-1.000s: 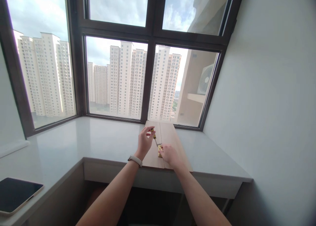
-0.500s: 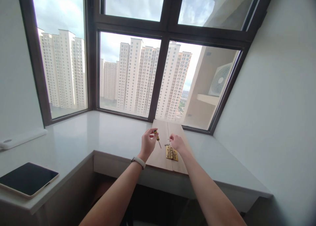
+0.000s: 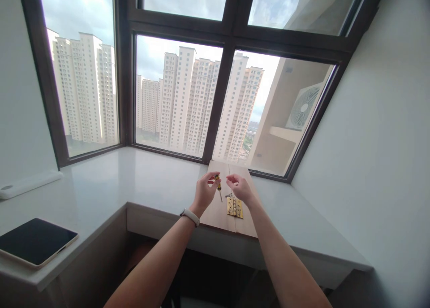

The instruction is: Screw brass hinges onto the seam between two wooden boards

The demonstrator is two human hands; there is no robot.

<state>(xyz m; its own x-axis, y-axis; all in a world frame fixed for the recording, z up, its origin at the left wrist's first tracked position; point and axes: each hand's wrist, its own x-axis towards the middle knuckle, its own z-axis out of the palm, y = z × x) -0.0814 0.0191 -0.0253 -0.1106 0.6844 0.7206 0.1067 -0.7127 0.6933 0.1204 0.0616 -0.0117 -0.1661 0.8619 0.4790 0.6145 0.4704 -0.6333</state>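
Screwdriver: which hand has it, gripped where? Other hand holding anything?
The left hand holds the small screwdriver by its yellow-and-black handle, shaft pointing down toward the brass hinge. The right hand is pinched, but whether it holds anything cannot be told.

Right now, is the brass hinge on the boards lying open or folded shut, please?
Open: the brass hinge lies flat, both leaves spread across the seam between the wooden boards.

Left hand (image 3: 204,192) pinching a small yellow-handled screwdriver (image 3: 218,187), right hand (image 3: 240,188) raised at its 3 o'clock, brass hinge (image 3: 234,206) on 2 wooden boards (image 3: 218,211), white bench (image 3: 141,182), tablet (image 3: 33,241) at 8 o'clock.
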